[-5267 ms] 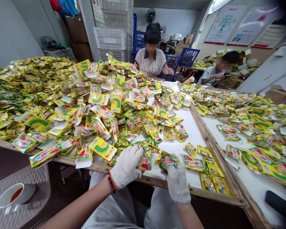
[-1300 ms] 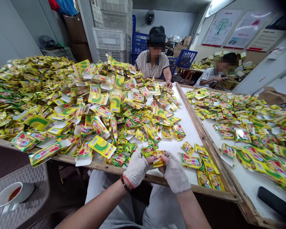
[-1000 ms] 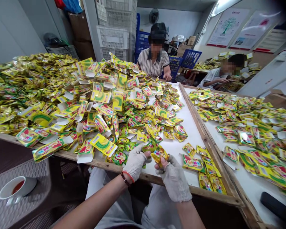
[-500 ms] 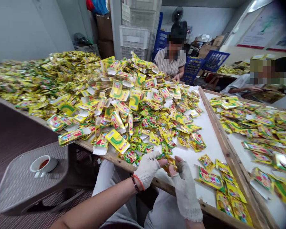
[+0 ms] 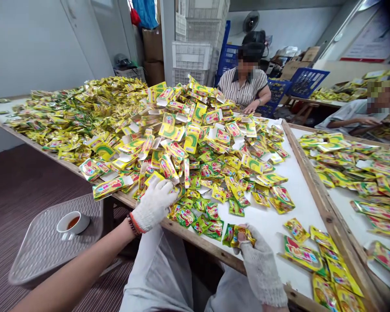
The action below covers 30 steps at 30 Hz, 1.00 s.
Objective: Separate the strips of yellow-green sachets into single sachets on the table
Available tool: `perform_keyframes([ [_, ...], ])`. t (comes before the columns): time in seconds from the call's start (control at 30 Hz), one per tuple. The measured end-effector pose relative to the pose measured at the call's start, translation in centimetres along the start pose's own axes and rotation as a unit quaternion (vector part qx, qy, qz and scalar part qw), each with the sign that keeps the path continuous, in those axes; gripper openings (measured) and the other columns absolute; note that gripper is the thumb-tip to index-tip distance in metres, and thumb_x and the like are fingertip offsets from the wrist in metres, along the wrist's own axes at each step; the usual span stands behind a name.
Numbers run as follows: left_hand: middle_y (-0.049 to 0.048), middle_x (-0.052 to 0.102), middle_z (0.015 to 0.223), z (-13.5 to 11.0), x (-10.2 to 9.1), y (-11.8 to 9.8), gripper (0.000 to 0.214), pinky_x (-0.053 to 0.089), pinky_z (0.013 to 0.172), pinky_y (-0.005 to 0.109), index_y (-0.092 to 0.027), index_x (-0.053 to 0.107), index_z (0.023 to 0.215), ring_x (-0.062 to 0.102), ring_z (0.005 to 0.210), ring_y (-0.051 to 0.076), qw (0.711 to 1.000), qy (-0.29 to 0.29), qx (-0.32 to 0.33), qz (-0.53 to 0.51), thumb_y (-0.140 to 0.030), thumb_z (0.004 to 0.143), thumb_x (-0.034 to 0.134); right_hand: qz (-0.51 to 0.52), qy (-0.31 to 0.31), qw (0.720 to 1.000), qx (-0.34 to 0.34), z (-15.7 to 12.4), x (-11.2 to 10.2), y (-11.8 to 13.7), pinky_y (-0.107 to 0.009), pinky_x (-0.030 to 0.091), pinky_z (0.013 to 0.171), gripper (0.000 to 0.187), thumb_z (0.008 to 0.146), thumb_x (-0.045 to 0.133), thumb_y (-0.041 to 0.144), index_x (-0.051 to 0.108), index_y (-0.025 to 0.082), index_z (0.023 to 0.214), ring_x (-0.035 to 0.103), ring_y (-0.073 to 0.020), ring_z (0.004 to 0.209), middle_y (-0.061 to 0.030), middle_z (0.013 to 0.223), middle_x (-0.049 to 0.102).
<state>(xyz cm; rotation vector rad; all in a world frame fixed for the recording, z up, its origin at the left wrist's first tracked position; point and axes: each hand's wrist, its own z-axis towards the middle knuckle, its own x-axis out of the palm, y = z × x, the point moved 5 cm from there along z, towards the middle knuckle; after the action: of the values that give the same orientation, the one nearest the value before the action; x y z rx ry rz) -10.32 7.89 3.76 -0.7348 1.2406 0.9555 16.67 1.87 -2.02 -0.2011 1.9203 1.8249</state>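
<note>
The person's left hand (image 5: 154, 203), in a white knitted glove, lies at the near edge of a large pile of yellow-green foil sachets and printed cartons with white flaps (image 5: 195, 147). Its fingers are half curled and press on the pile, but I cannot tell if it has hold of anything. A beaded bracelet and a red string (image 5: 133, 225) sit on the wrist.

The right hand (image 5: 261, 264), in a white knitted glove with a bare fingertip (image 5: 242, 236) showing, is more closed. It pinches a small strip of foil sachets (image 5: 242, 236) over the white table top, near the wooden table rim (image 5: 198, 242). Loose sachets (image 5: 211, 221) lie just to the left of this hand, and larger packs (image 5: 302, 255) lie to the right.

The sachets at the near rim could slide off if a hand or arm pushes the pile. The thin foil strip could also tear if it is pulled hard, and the gloves may slip on the shiny foil. A white cup of dark liquid (image 5: 73, 224) stands on a grey plastic tray (image 5: 52, 255) at near left, so a wide arm movement could knock it.

The right fingers hide part of the strip, so I cannot count its sachets. The small print on the packs is hard to read. 2 co-workers sit at the far side: 1 in a striped shirt (image 5: 243, 86), and 1 in a light shirt (image 5: 344, 117), who is cut off by the right edge.
</note>
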Motion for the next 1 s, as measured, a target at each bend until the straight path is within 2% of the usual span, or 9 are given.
perform_keyframes([
  [0.13, 0.01, 0.055, 0.111, 0.5, 0.1, 0.2, 0.031, 0.033, 0.099, 0.045, -0.02, 0.058, 0.101, 0.047, 0.107, 0.027, 1.0, -0.002, 0.017, 0.0, -0.011, 0.072, 0.051, -0.004, 0.046, 0.999, -0.007, -0.3, 0.8, 0.9, -0.026, 0.047, 0.056, 0.039, 0.079, 0.054, 0.054, 0.065, 0.02, 0.093, 0.057, -0.0171, 0.058, -0.0022, 0.066, 0.064],
  [0.23, 0.0106, 0.056, 0.106, 0.5, 0.7, 2.0, 0.044, 0.036, 0.093, 0.048, -0.019, 0.056, 0.107, 0.051, 0.102, 0.029, 0.999, 0.034, -0.018, 0.035, -0.01, 0.064, 0.055, -0.004, 0.04, 0.999, -0.015, -0.4, 0.6, 0.8, -0.026, 0.048, 0.06, 0.038, 0.079, 0.054, 0.054, 0.064, 0.02, 0.094, 0.058, -0.0172, 0.061, -0.0036, 0.074, 0.067],
  [0.33, 0.0104, 0.059, 0.106, 0.2, 1.0, 4.4, 0.045, 0.041, 0.089, 0.044, -0.018, 0.054, 0.113, 0.055, 0.099, 0.027, 0.995, 0.054, -0.062, 0.048, -0.007, 0.069, 0.049, 0.004, 0.036, 0.999, 0.006, -0.4, 0.4, -0.1, -0.027, 0.048, 0.057, 0.043, 0.078, 0.053, 0.056, 0.063, 0.019, 0.096, 0.058, -0.0176, 0.058, -0.0041, 0.072, 0.067],
  [0.43, 0.0107, 0.059, 0.114, -0.1, 0.4, 4.6, 0.043, 0.044, 0.089, 0.039, -0.018, 0.053, 0.115, 0.056, 0.103, 0.025, 0.997, 0.019, -0.081, 0.002, -0.006, 0.075, 0.043, 0.006, 0.031, 0.999, 0.026, -0.4, 0.6, -0.5, -0.028, 0.048, 0.057, 0.046, 0.077, 0.053, 0.058, 0.063, 0.019, 0.099, 0.059, -0.0184, 0.059, -0.0051, 0.074, 0.068],
  [0.57, 0.0079, 0.06, 0.118, 0.1, 0.2, -0.1, 0.049, 0.043, 0.095, 0.036, -0.022, 0.052, 0.122, 0.055, 0.109, 0.022, 0.985, -0.003, 0.006, -0.171, -0.008, 0.075, 0.044, 0.033, 0.045, 0.998, -0.035, -0.4, 1.3, 1.5, -0.029, 0.05, 0.069, 0.039, 0.08, 0.055, 0.051, 0.064, 0.022, 0.104, 0.063, -0.0216, 0.081, -0.008, 0.105, 0.068],
  [0.67, 0.0063, 0.062, 0.113, 0.7, 1.1, -5.1, 0.048, 0.044, 0.093, 0.031, -0.024, 0.052, 0.125, 0.057, 0.104, 0.02, 0.949, 0.027, 0.103, -0.295, -0.011, 0.08, 0.043, 0.041, 0.063, 0.997, -0.035, -0.3, 1.8, 2.4, -0.028, 0.05, 0.062, 0.033, 0.082, 0.054, 0.048, 0.065, 0.022, 0.099, 0.064, -0.021, 0.077, -0.0078, 0.1, 0.069],
  [0.8, 0.0116, 0.057, 0.114, 1.5, 2.0, -8.7, 0.056, 0.043, 0.092, 0.04, -0.019, 0.045, 0.131, 0.053, 0.105, 0.028, 0.969, -0.002, 0.009, -0.245, -0.028, 0.077, 0.057, 0.072, -0.004, 0.996, 0.048, -0.2, 1.5, 1.2, -0.026, 0.047, 0.048, 0.03, 0.084, 0.05, 0.051, 0.059, 0.022, 0.088, 0.06, -0.0173, 0.056, -0.0042, 0.075, 0.067],
  [0.93, 0.0109, 0.054, 0.116, 1.4, 3.1, -10.5, 0.065, 0.04, 0.091, 0.042, -0.019, 0.044, 0.129, 0.05, 0.106, 0.03, 0.987, 0.041, -0.014, -0.153, -0.018, 0.066, 0.059, 0.14, -0.041, 0.986, 0.082, -0.4, 1.1, -0.6, -0.024, 0.045, 0.045, 0.03, 0.087, 0.046, 0.053, 0.054, 0.025, 0.093, 0.059, -0.0149, 0.053, -0.0026, 0.081, 0.066],
  [1.0, 0.0097, 0.053, 0.116, 1.4, 3.4, -10.6, 0.063, 0.04, 0.092, 0.039, -0.021, 0.045, 0.127, 0.048, 0.108, 0.028, 0.987, 0.051, -0.009, -0.154, -0.014, 0.065, 0.055, 0.112, -0.069, 0.989, 0.073, -0.4, 0.3, -1.2, -0.025, 0.045, 0.046, 0.029, 0.087, 0.047, 0.052, 0.054, 0.025, 0.093, 0.058, -0.0149, 0.054, -0.0023, 0.08, 0.065],
])
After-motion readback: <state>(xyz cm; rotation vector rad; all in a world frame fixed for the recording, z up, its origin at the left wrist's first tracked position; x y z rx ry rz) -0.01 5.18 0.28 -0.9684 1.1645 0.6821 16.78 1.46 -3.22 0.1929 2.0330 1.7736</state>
